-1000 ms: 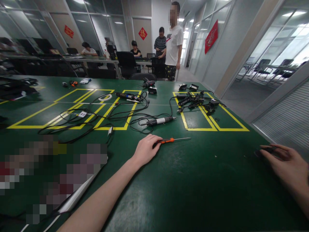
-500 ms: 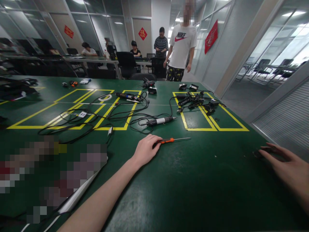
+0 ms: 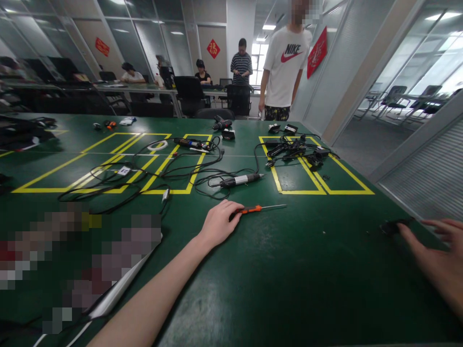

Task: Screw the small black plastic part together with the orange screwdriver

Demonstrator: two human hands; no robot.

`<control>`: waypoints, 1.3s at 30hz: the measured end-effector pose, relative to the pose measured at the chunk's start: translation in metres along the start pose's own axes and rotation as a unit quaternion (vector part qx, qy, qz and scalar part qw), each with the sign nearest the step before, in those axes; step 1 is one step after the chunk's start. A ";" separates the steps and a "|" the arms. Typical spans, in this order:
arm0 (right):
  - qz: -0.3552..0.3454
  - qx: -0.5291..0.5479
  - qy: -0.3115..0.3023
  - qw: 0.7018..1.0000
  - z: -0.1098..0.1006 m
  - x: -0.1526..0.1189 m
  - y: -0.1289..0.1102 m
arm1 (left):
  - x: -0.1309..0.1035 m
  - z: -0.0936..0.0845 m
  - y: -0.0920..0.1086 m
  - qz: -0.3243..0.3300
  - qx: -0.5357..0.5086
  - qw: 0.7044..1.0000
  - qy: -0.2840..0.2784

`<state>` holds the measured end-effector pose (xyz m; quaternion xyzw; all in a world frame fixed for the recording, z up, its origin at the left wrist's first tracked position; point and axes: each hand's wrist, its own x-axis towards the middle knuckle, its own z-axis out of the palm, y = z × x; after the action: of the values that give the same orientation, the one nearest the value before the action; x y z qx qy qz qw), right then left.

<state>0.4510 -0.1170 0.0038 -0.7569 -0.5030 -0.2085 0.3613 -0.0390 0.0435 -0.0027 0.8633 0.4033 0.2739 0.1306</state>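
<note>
My left hand (image 3: 221, 222) rests on the green table (image 3: 275, 279) with its fingers closed on the handle of an orange and black screwdriver (image 3: 255, 208), whose shaft points right. At the right edge, my right hand (image 3: 430, 250) has its thumb and fingers spread. A small dark object (image 3: 392, 226) lies on the table by its thumb tip; its shape is blurred. Beyond my left hand lies a silver and black electric screwdriver (image 3: 240, 180) with a cable.
Black cables (image 3: 173, 168) loop over yellow tape outlines. A heap of black parts (image 3: 296, 149) is at the back right. A power drill (image 3: 221, 124) lies at the far edge. A person in a white shirt (image 3: 285, 67) stands behind the table.
My right hand has opened and drawn back to the right from the small dark object. The standing person has moved right and closer. My left hand has stayed put.
</note>
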 end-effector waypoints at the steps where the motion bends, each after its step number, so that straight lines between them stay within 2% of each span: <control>1: -0.065 -0.018 -0.035 0.997 0.000 -0.003 0.001 | 0.000 0.000 0.000 0.001 0.000 1.000 0.001; 2: -0.120 -0.029 -0.079 0.989 0.001 -0.006 0.001 | 0.000 0.000 0.000 0.002 -0.001 1.000 0.003; 4: -0.169 -0.050 -0.145 0.974 0.004 -0.011 -0.001 | 0.000 0.000 0.000 0.004 -0.002 1.000 0.004; 9: -0.135 -0.080 -0.190 0.969 0.015 -0.013 -0.002 | -0.001 0.001 -0.001 0.004 -0.006 1.000 0.006; 17: -0.107 -0.019 -0.226 0.968 0.015 -0.011 -0.006 | -0.001 0.002 -0.002 0.004 -0.008 1.000 0.007; 19: -0.087 -0.016 -0.221 0.971 0.012 -0.011 -0.011 | -0.001 0.002 -0.002 0.004 -0.008 1.000 0.006; 25: 0.022 0.018 -0.155 0.988 0.005 -0.008 -0.015 | -0.001 0.001 -0.002 -0.001 -0.005 1.000 0.004; 33: 0.168 0.089 -0.157 0.969 -0.008 0.002 -0.020 | -0.001 0.002 -0.001 0.007 -0.008 1.000 0.010; 36: 0.185 0.100 -0.145 0.967 -0.013 0.006 -0.027 | -0.001 0.001 -0.002 0.005 -0.005 1.000 0.004; 39: 0.177 0.098 -0.091 0.975 -0.017 0.008 -0.034 | -0.001 0.001 -0.002 0.007 -0.004 1.000 0.004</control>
<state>0.4242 -0.1171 0.0316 -0.8107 -0.4101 -0.0211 0.4172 -0.0403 0.0435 -0.0045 0.8646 0.3964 0.2799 0.1304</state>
